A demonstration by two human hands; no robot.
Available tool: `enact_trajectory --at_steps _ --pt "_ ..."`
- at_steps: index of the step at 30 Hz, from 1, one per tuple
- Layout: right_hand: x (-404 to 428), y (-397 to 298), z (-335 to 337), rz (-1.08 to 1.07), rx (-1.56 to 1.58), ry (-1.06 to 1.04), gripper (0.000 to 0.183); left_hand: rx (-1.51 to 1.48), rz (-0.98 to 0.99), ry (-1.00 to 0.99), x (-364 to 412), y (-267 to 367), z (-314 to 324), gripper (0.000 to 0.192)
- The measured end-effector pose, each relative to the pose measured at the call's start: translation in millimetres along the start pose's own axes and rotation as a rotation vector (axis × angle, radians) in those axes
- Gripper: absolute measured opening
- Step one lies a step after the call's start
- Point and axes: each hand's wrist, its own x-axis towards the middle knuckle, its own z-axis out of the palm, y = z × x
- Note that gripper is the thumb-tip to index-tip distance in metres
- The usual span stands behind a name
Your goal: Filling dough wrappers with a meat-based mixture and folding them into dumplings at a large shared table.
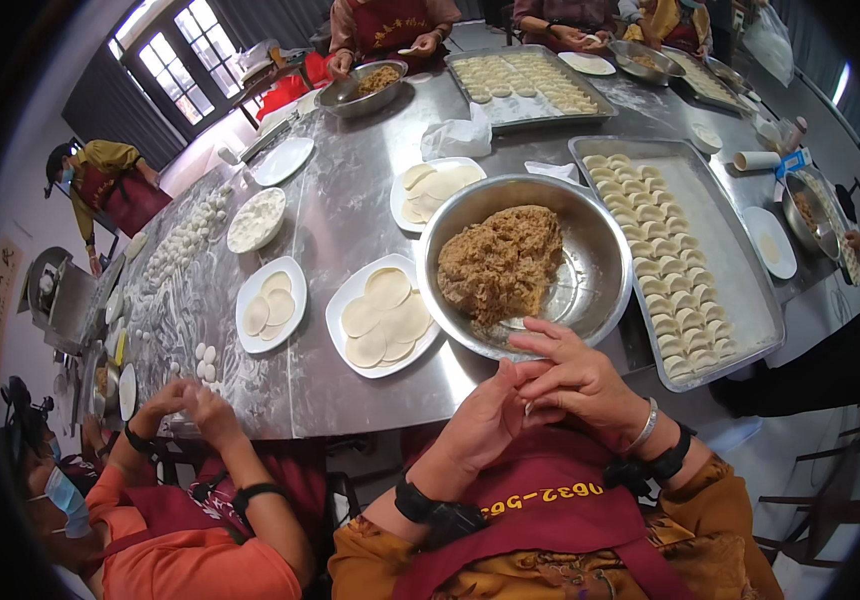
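My left hand (486, 418) and my right hand (578, 384) meet over my maroon apron, just below the near rim of a large steel bowl (617, 300). A sliver of pale dough (529, 408) shows between my fingers; the hands hide the remainder, so its shape cannot be told. Inside the bowl a mound of brown minced filling (501, 259) leans to the left. Left of it lies a square white plate (336, 298) of round dough wrappers (387, 319). On the right, a metal tray (730, 247) carries rows of folded dumplings (662, 262).
A second wrapper plate (400, 212) touches or nearly touches the bowl's far side. Further left are a smaller wrapper plate (246, 330), a flour bowl (259, 217) and dough pieces (189, 225). A co-worker's hands (204, 409) work close on my left. Other people stand across the steel table (355, 195).
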Motion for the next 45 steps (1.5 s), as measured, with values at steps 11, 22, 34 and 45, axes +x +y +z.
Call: enact_trajectory --at_steps 11,22,34,45 --pt "2.7 7.0 -4.6 -0.14 -0.237 -0.187 0.008 0.03 -0.064 0.083 -0.6 0.0 6.3 0.059" --pt "10.2 6.8 -6.6 -0.266 -0.383 -0.281 0.008 0.085 -0.074 0.105 0.9 -1.7 -2.6 0.061" --pt "-5.0 15.4 0.0 -0.041 0.043 0.053 0.015 0.028 -0.018 0.021 5.9 7.9 4.3 0.064" --pt "-13.3 16.5 11.3 -0.134 -0.008 0.348 0.021 -0.01 0.099 0.135 7.5 5.9 28.1 0.069"
